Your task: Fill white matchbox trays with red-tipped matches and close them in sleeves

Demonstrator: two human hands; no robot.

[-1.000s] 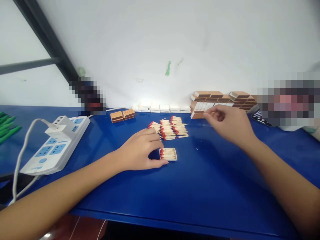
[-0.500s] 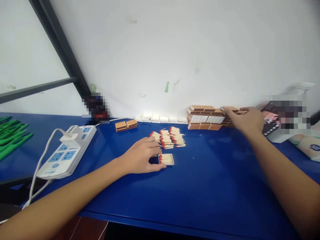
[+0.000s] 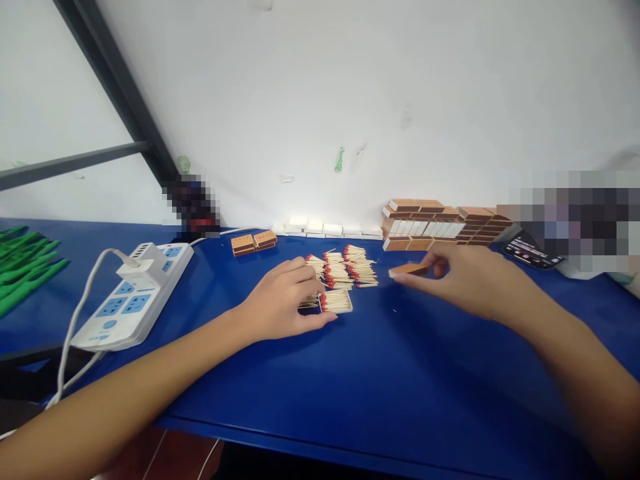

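Observation:
My left hand (image 3: 287,300) has its thumb and fingers round the left end of a small white matchbox tray (image 3: 351,307), which is filled with red-headed matches (image 3: 336,301). Just behind the tray, more loose matches (image 3: 360,267) lie in several rough piles, some partly hidden by my left fingers. My right hand (image 3: 460,277) pinches a brown matchbox (image 3: 411,269) between thumb and fingers, held above the table to the right of the piles. Whether that box has a tray inside cannot be seen.
Brown matchboxes (image 3: 425,227) stand stacked against the wall at the right. White trays (image 3: 333,230) line the wall, and a few matchboxes (image 3: 243,245) sit left of them. A power strip (image 3: 135,300) and green pieces (image 3: 30,263) lie at the left of the blue table (image 3: 320,387).
My right hand has come away from the stack, moving left and nearer with a matchbox in its fingers. My left hand stays at the filled tray. The view has shifted slightly.

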